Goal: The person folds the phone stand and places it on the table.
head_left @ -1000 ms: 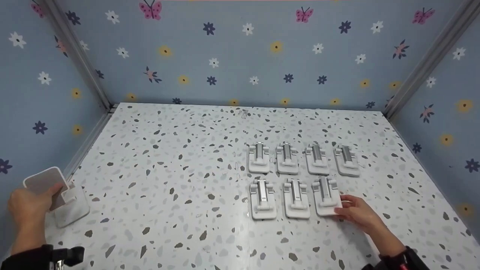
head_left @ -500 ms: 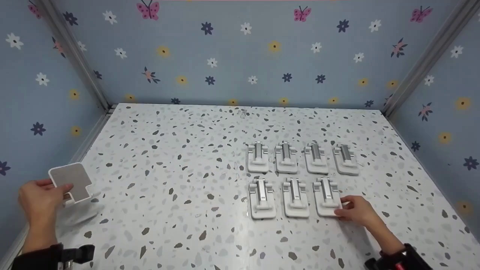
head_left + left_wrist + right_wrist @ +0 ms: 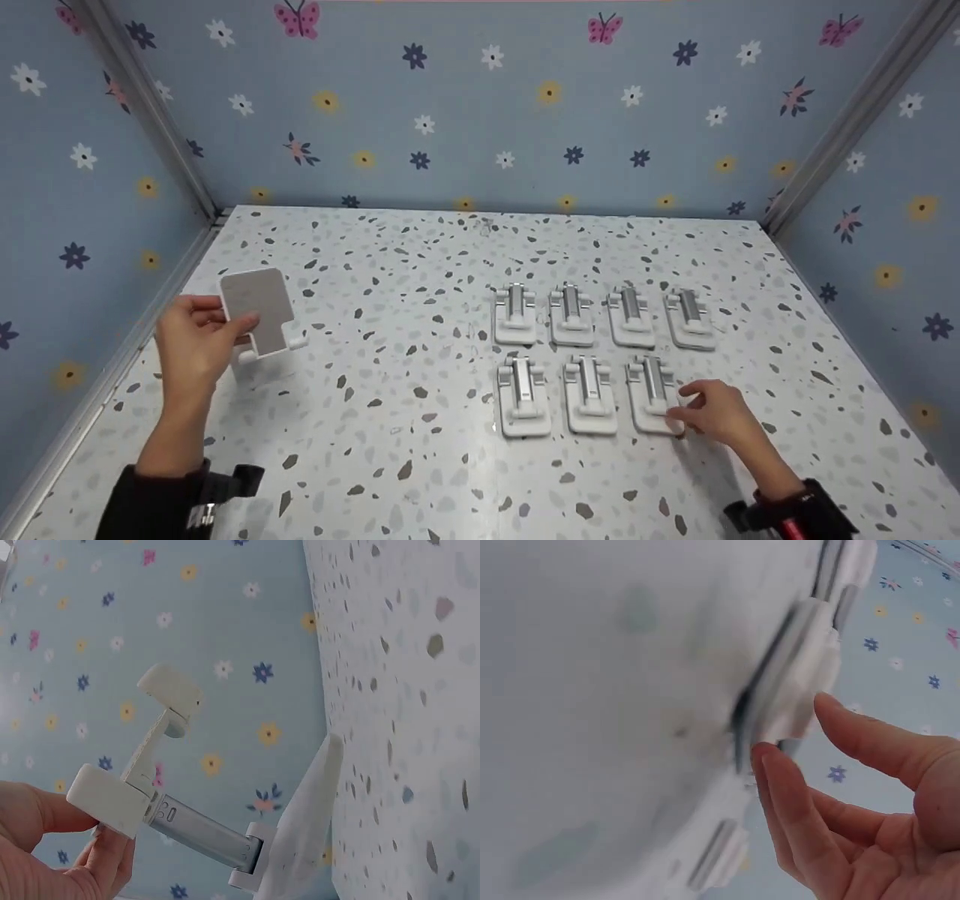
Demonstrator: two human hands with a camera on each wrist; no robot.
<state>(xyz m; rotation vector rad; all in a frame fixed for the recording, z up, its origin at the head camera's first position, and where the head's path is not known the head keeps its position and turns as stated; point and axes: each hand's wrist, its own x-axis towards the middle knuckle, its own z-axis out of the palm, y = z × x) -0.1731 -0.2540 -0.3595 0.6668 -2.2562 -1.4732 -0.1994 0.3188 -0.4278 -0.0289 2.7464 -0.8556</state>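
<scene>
A white phone stand [image 3: 264, 296], unfolded, is held up by my left hand [image 3: 193, 346], whose thumb lies on the grey pad of its top plate. The left wrist view shows its silver stem [image 3: 202, 832] and white base [image 3: 300, 829], tilted close to the table. By the right end of the front row, my right hand [image 3: 716, 412] hovers at a folded phone stand [image 3: 649, 396], thumb over its lower right corner. Thumb and fingers are spread apart in the right wrist view around that stand's edge [image 3: 795, 679]; whether they touch it I cannot tell.
Two more folded phone stands, the nearest one [image 3: 591, 397] among them, share the front row. Behind them runs a back row of several folded stands [image 3: 573, 319]. Flowered panels [image 3: 480, 112] wall the speckled table [image 3: 375, 465] at the back and both sides.
My left hand has carried the phone stand rightward and up from the left edge. My right hand straightened the front-row stand, then its fingers loosened from it.
</scene>
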